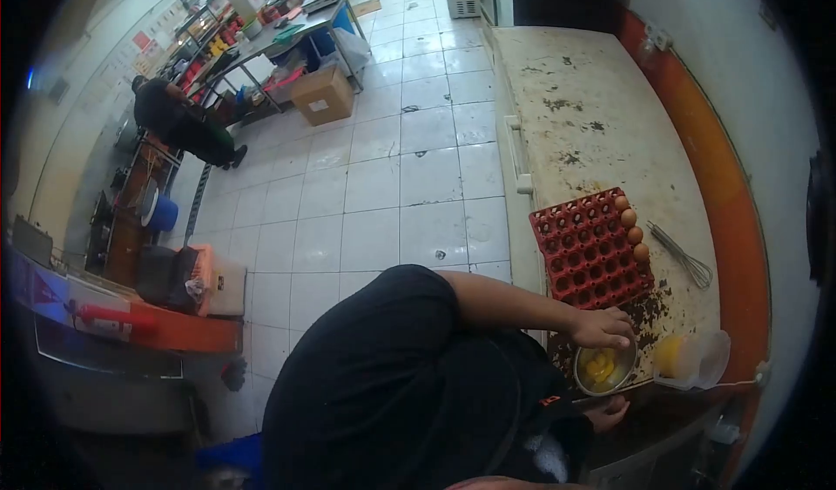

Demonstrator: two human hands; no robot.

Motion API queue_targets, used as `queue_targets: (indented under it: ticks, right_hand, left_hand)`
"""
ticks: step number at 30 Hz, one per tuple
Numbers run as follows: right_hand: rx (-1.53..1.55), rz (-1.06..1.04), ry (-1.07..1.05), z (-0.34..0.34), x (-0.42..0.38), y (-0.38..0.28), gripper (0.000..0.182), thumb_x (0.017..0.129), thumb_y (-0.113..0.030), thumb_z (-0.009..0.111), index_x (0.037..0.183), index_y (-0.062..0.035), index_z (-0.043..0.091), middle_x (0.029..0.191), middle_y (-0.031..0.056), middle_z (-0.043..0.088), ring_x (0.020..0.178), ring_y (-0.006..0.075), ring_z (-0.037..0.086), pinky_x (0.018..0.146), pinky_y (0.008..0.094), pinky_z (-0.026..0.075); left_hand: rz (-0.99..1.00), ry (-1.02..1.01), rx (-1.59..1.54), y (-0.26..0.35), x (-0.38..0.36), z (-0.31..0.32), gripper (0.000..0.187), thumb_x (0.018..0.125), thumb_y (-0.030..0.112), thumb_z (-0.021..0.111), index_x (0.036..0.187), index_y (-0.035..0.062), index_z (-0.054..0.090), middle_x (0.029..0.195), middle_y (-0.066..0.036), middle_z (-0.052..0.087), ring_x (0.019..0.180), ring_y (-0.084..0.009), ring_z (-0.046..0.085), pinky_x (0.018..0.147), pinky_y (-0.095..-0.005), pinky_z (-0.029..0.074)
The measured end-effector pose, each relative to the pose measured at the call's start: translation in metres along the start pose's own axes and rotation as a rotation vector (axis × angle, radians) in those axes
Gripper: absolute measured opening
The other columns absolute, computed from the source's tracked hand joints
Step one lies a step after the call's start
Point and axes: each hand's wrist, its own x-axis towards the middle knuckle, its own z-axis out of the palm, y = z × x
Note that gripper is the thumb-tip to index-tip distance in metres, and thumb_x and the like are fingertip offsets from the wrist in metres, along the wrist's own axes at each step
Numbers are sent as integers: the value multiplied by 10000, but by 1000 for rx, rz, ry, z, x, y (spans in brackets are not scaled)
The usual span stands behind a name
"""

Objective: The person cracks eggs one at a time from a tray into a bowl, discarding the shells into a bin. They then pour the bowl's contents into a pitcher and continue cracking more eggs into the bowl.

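Bowl (623,373) of broken eggs: sits at the near end of the counter, close to the person's body.

Counter (610,76): long, surface worn and flaking, runs from near to far along the right wall. Red egg tray (590,248): on the counter, just beyond the bowl on its far side. Clear plastic container (712,355): right of the bowl, yellow contents inside. Whisk (682,256): lies right of the tray, apart from both hands. Left hand (603,326): over the bowl's far rim, fingers bent downward; cannot tell whether it grasps rim or shell. Right hand (609,412): at the bowl's near side, fingers loosely curled; grip cannot be told. Whole eggs (635,234): four visible, lined along the tray's right edge.

Judgement: step in hand looks like emptying eggs into the bowl. Next move calls for a steady bowl and left fingers lifted clear of the yolks (599,366).
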Motion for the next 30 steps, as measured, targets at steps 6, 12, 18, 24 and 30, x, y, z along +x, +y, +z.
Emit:
queue_targets:
  ticks: [6,12,18,24,30]
  right_hand:
    - [46,-189,18,12,7,54,620,904,-479,627,1338,-45,543,1339,186,562,1244,313,543,1041,384,428]
    - [120,12,53,-24,12,2,563,956,-398,601,1371,-34,494,1352,184,543,1226,300,547,1014,381,433]
    - [630,-19,-206,-22,42,-12,510,996,-375,557,1340,-3,500,1328,156,553,1185,266,549,974,352,450]
    - [743,-106,-604,-30,48,-103,504,999,-401,547,1284,15,556,1151,80,643,1024,156,600,891,303,482]
    - [743,-129,-847,-42,59,-142,415,919,-94,514,1315,30,514,1143,80,624,1043,135,585,907,280,476]
  left_hand:
    - [39,18,4,3,3,11,575,1016,509,352,1262,23,536,1329,-240,448,1295,-413,368,1095,-509,285]
    - [22,-5,61,12,7,23,476,952,429,551,1215,32,563,1235,-196,497,1233,-396,433,1043,-480,349]
    - [194,-19,421,12,29,41,547,728,222,759,1239,122,591,1202,-151,531,1177,-362,502,988,-473,412]
    - [295,-186,438,10,60,23,395,829,196,657,1219,137,625,1221,-124,607,1103,-335,584,941,-450,472]
    - [254,-63,515,22,65,18,430,698,175,715,1089,42,596,964,-167,650,970,-365,613,861,-456,480]
